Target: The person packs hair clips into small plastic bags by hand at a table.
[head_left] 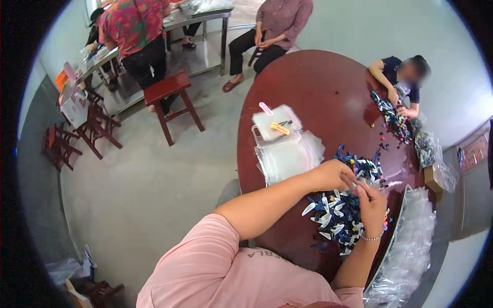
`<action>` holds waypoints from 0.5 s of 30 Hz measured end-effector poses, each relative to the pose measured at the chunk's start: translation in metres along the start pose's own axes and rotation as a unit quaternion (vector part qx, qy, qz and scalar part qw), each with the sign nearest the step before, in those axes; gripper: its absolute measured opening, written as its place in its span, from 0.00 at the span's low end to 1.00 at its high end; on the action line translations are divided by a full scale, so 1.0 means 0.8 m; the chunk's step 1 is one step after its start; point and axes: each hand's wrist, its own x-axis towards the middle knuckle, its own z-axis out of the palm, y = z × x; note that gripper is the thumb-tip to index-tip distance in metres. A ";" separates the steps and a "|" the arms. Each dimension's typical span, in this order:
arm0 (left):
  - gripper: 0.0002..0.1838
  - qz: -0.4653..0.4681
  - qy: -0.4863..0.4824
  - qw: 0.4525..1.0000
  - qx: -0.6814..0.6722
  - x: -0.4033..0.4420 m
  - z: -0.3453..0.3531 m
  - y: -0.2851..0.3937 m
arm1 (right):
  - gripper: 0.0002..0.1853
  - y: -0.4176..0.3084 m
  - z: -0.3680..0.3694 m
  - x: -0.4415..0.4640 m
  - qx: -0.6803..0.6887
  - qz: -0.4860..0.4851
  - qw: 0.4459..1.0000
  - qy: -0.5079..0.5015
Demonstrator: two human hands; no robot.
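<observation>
My left hand (333,176) and my right hand (372,204) meet over a pile of dark blue and white hair clips (336,215) on the round red table (303,77). The fingertips of both hands are pinched together; whatever lies between them is too small to make out. To the left of the pile rests a stack of clear plastic bags (290,156). On top of the bags lie a pink clip (265,108) and an orange clip (280,128). A beaded bracelet circles my right wrist.
Across the table a person (405,74) handles a second pile of small pieces (393,120). Packed plastic bags (405,246) fill a tray at the right edge. Another person (285,25) sits beyond the table. A red stool (168,88) stands at the left.
</observation>
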 end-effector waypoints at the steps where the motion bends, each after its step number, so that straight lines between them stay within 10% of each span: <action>1: 0.15 -0.002 0.011 0.999 -0.033 -0.004 0.000 0.000 | 0.11 -0.004 0.002 -0.001 -0.032 -0.063 0.997 -0.016; 7: 0.14 0.004 0.042 0.996 0.084 -0.002 0.005 0.009 | 0.10 -0.012 0.007 0.000 0.038 -0.032 0.996 -0.068; 15: 0.19 -0.033 0.082 0.967 0.240 -0.005 0.018 0.017 | 0.11 0.023 0.012 -0.005 -0.243 -0.211 0.947 -0.005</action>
